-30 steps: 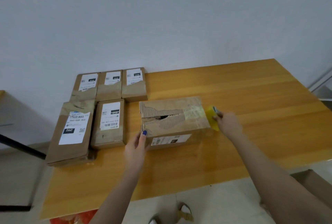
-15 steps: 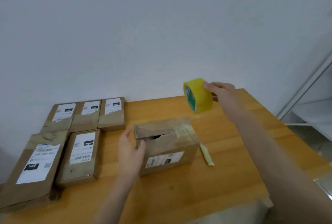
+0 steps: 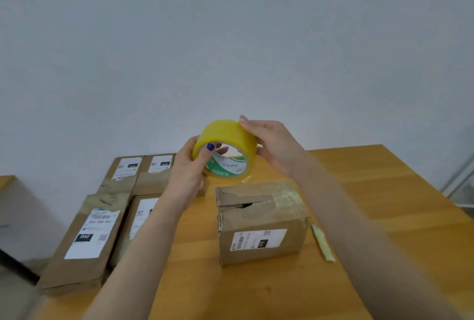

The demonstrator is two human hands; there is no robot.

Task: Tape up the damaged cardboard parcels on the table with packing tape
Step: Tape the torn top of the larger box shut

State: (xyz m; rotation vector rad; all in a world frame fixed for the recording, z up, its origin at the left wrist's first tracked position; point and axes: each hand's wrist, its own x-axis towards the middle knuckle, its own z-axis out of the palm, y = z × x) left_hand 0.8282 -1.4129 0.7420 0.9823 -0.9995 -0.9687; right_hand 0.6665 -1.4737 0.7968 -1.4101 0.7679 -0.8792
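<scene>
A yellow roll of packing tape (image 3: 228,137) with a green and white core is held up in the air above the table, in front of the wall. My right hand (image 3: 275,145) grips its right side. My left hand (image 3: 188,169) holds its left rim, thumb on the outer face and fingers inside the core. Below them a torn cardboard parcel (image 3: 261,219) stands on the wooden table (image 3: 372,191). Its top seam is ripped open at the left, with old tape across the right part.
Several flat cardboard parcels with white labels lie at the table's left, the nearest one (image 3: 84,240) marked 060. A small strip of used tape (image 3: 323,244) lies just right of the torn parcel. A white shelf frame (image 3: 461,178) stands at the far right.
My left hand left the parcel's side and rose to take the roll's left rim. My right hand brought the roll nearer and lower, and the view moved closer to the table.
</scene>
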